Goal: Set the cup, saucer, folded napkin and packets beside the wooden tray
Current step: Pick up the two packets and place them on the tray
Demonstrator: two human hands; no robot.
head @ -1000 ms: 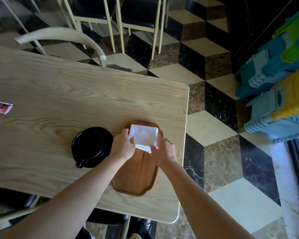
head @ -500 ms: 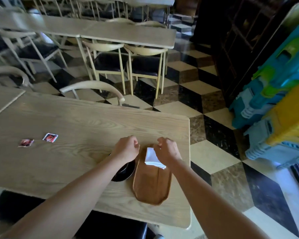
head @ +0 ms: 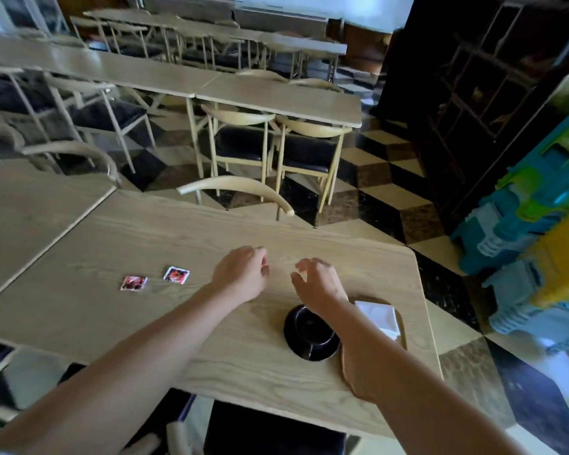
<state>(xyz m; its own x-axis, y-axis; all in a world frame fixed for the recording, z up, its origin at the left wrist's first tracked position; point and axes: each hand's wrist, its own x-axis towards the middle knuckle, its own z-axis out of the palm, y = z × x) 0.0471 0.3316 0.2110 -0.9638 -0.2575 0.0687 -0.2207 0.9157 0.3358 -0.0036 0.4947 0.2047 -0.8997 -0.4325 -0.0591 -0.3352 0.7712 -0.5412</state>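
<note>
While the black cup [head: 309,326] sits on its black saucer [head: 321,348] just beside the left edge of the wooden tray [head: 403,326], the setting is judged only partly complete. Cup and saucer rest on the counter [head: 145,323], touching or nearly touching the tray; which of the two cannot be told, since the right forearm crosses that spot. The folded napkin [head: 380,315] lies on the far end of the tray itself, not beside it, so by the task's wording that item is not yet in place. The two packets [head: 155,279], red and white, lie flat side by side on the counter well apart from the tray, off to the left beyond the left hand; they also remain to be brought over.

The left hand [head: 242,275] hovers above the bare counter with fingers curled loosely inward, holding nothing visible. The right hand [head: 316,284] hovers near it with fingers spread and bent, likewise empty. Neither touches any task item.

Between the hands and the packets the counter surface carries no obstruction. A pale curved chair back [head: 234,187] stands at the far edge of the counter, clear of the work. Further tables and chairs fill the room behind, and stacked coloured plastic crates [head: 539,257] stand on the chequered floor [head: 391,198] to the right, away from the counter.
</note>
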